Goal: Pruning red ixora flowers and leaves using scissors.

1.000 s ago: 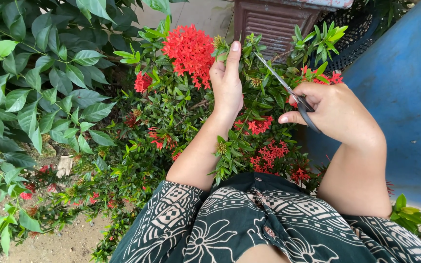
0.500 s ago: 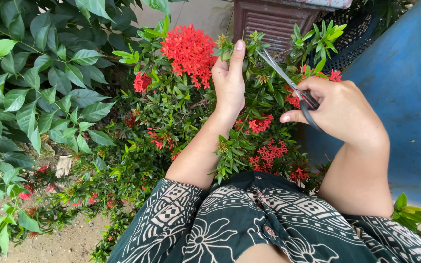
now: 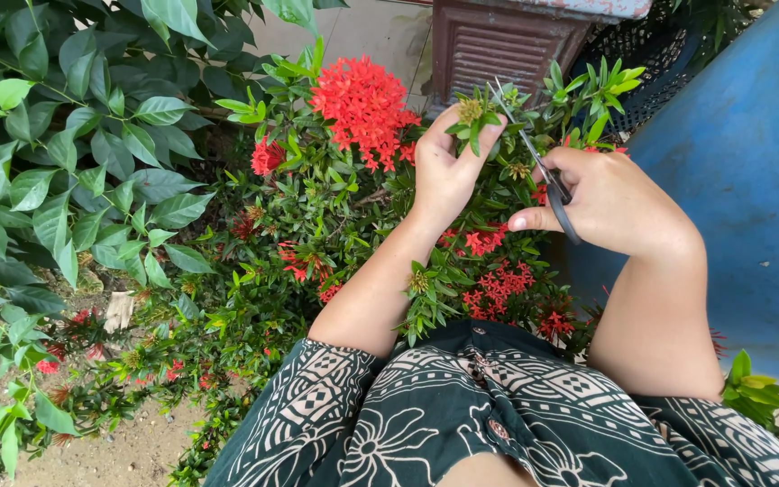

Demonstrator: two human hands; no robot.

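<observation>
Fingers of the left hand point(image 3: 444, 171) pinch a small green leafy sprig with a spent yellowish flower head point(image 3: 472, 117), thumb on one side and fingertips curled over the other, holding it up above the low flowering shrub with small glossy leaves and red blossom clusters point(image 3: 335, 225). Just to the right, the right hand point(image 3: 610, 203) is clenched through the dark loops of a pair of slim metal scissors with black handles point(image 3: 543, 171); the blades point up and to the left, their tips right beside the pinched sprig (whether they touch the stem I cannot tell). A large round cluster of bright red flowers point(image 3: 362, 99) stands just left of the left hand. Smaller red clusters sit lower in the shrub, between the two forearms. A broad-leaved green bush point(image 3: 65, 153) fills the left side, over bare sandy ground point(image 3: 137, 451). Behind the shrub stands a ribbed reddish-brown pedestal point(image 3: 507, 41), and a big blue plastic container point(image 3: 741, 180) rises on the right. A dark green patterned garment point(image 3: 462, 415) covers the person's lap.
</observation>
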